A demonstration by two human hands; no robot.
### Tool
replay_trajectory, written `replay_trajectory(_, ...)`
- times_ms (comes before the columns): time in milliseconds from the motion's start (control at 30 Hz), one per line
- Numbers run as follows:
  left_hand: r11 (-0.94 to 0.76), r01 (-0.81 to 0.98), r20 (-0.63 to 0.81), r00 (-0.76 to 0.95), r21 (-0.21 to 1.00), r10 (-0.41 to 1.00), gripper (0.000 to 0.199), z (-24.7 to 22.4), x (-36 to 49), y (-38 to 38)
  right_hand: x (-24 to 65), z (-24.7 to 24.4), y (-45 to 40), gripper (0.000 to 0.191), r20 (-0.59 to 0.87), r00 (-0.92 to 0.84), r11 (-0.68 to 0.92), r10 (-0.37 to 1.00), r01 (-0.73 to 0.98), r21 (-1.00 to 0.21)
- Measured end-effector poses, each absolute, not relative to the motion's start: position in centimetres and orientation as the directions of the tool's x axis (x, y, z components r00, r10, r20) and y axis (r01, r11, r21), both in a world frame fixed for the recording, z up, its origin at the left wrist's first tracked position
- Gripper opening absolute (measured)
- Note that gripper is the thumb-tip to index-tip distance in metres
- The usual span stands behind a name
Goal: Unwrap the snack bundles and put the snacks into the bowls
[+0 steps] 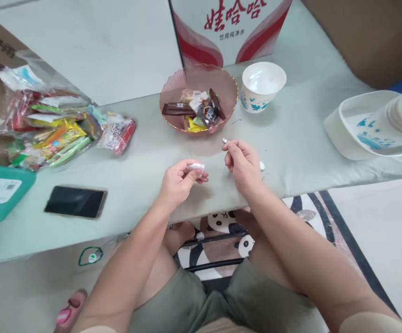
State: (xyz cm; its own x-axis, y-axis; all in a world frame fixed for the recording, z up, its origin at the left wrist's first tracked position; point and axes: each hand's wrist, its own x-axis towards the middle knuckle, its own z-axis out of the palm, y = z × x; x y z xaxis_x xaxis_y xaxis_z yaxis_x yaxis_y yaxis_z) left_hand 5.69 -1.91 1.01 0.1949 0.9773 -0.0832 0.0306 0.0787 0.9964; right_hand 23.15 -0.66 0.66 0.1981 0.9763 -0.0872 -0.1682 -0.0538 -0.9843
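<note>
My left hand [179, 185] is closed over the table's near edge, pinching a small white wrapped piece [196, 166] between thumb and fingers. To its right my right hand [244, 169] is closed on a slim object with a silver tip [224, 140] that points up and left; the rest is hidden in the fingers. Behind that hand shows a small white rounded end [262, 165]; I cannot tell whether it belongs to the same object. Beyond both hands sits a pink, gold-rimmed bowl [162, 121] with several wrapped snacks. A paper cup [258, 101] with clear plastic inside stands beside it.
Snacks in a clear bag [58, 134] and a red packet [126, 136] lie at left. A phone [76, 201] and a green container [0, 196] are nearer. At right, a white basket [343, 129] holds stacked paper cups [377, 132]. A printed box [228, 32] stands behind.
</note>
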Motion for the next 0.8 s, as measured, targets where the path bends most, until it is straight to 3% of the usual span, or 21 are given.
replay_trajectory(100, -0.050, 0.057, 0.041, 0.162, 0.997, 0.986, 0.033, 3.6, 8.4, -0.1, 23.9, 0.8, 0.2, 0.020, -0.126, 0.294, -0.038, 0.948, -0.288, -0.957)
replay_trajectory(133, -0.172, 0.123, 0.153, 0.150, 0.977, 0.977, 0.026, 4.7, 9.5, 1.2, 24.1, 1.0, 0.4, 0.018, -0.143, 0.323, -0.034, 0.935, -0.321, -0.946)
replay_trajectory(200, -0.394, 0.293, 0.345, 0.207, 0.871, 0.915, 0.013, 7.1, 12.2, 4.5, 24.5, 1.4, 0.8, 0.016, -0.192, 0.361, -0.046, 0.913, -0.377, -0.925)
replay_trajectory(267, -0.483, 0.414, 0.391, 0.290, 0.771, 0.873, 0.007, 9.1, 15.1, 8.5, 24.8, 1.8, 1.1, 0.016, -0.244, 0.372, -0.070, 0.896, -0.424, -0.903)
replay_trajectory(333, -0.524, 0.453, 0.396, 0.351, 0.721, 0.849, 0.027, 10.5, 17.9, 12.4, 25.0, 2.2, 1.4, 0.015, -0.270, 0.369, -0.076, 0.889, -0.462, -0.883)
replay_trajectory(433, -0.524, 0.578, 0.328, 0.414, 0.626, 0.849, 0.027, 11.0, 21.8, 17.2, 25.3, 2.5, 1.8, 0.015, -0.287, 0.356, -0.068, 0.889, -0.518, -0.853)
replay_trajectory(600, -0.521, 0.778, 0.028, 0.548, 0.350, 0.836, 0.015, 9.3, 25.9, 22.2, 25.6, 3.0, 2.4, 0.014, -0.306, 0.332, -0.059, 0.892, -0.585, -0.809)
replay_trajectory(800, -0.519, 0.838, -0.066, 0.535, 0.172, 0.842, 0.034, 7.5, 27.5, 24.1, 25.7, 3.6, 2.5, 0.018, -0.311, 0.292, -0.083, 0.904, -0.595, -0.800)
